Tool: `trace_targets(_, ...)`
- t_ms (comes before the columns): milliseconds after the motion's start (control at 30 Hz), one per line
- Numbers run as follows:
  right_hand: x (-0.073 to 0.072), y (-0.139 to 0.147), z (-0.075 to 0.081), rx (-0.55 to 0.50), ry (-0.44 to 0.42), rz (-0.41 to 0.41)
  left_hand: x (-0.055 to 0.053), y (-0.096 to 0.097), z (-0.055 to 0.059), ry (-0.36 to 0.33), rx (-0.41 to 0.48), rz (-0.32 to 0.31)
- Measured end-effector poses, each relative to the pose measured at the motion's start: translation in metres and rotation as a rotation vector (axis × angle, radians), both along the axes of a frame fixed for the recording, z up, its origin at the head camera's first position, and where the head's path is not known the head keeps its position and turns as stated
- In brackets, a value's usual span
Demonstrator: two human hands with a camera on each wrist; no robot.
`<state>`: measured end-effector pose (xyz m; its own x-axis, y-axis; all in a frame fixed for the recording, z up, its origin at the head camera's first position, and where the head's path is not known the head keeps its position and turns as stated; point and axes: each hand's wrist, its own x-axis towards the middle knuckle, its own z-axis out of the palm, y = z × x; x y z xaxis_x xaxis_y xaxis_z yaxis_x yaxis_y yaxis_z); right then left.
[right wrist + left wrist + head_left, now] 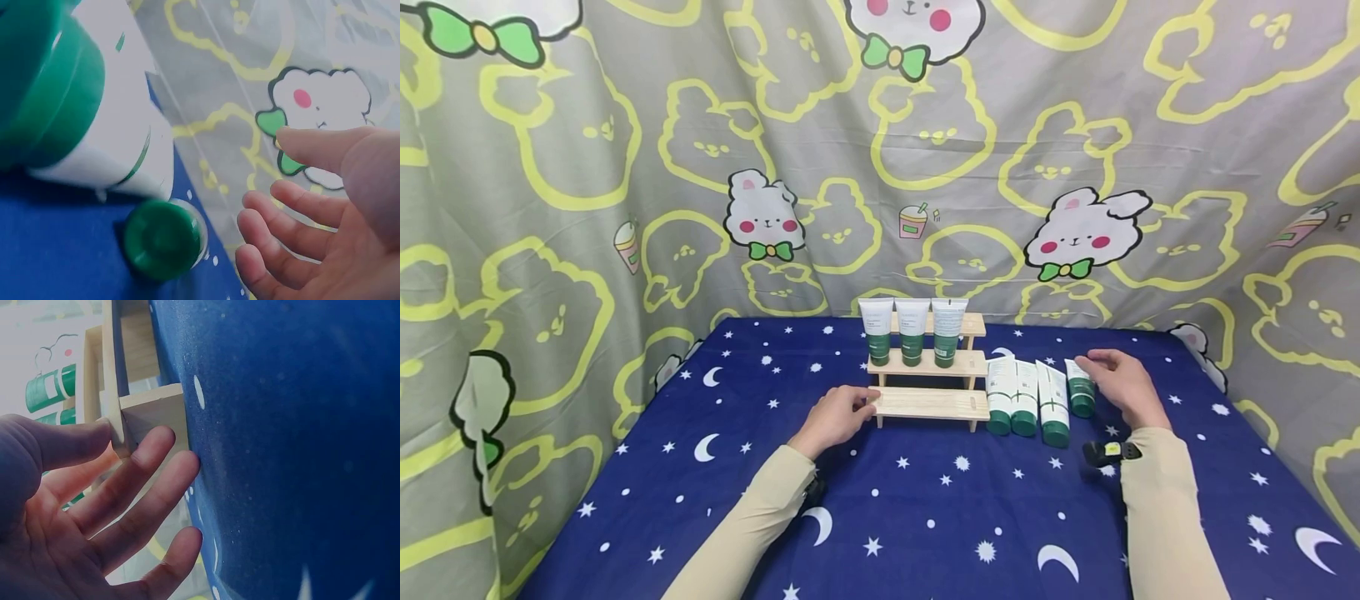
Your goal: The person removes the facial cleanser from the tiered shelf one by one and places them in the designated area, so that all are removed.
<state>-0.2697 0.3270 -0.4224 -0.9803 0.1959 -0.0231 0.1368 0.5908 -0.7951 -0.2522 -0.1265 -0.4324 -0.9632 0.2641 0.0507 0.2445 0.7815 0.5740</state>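
Pinching the wooden stand at its left end is the left hand; three capped tubes stand on the middle shelf; rightward, four more tubes occupy the worktop, the right hand, grip relaxed, beside the last.

Seven white-and-green squeeze tubes, yes, seven! Three up on the middle shelf, four more off to the right. Just one wooden display rack, but three shelves in all. Over to the beige sleeves, two of those, with two black wrist cameras to match, all above one star-and-moon tabletop.
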Motion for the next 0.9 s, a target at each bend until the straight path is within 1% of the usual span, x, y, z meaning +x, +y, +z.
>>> trace_targets(167, -0.002, -0.014, 0.008, -0.008, 0.065, 0.025, 0.000, 0.000, 0.000, 0.006, -0.003, 0.002)
trace_targets(367, -0.004, -0.034, 0.014, -0.030, 0.112, 0.061, 0.000, 0.000, -0.001, -0.003, 0.002, -0.003)
trace_targets(633, -0.001, -0.052, 0.023, -0.059, 0.206, 0.098, 0.000, 0.000, -0.002, 0.008, -0.003, -0.003)
trace_targets(800, 0.000, -0.064, 0.029, -0.073, 0.279, 0.094, -0.001, 0.000, -0.002, 0.015, -0.009, -0.002)
trace_targets(900, 0.000, -0.073, 0.030, -0.084, 0.305, 0.087, -0.001, -0.001, -0.001, 0.008, -0.007, 0.000)
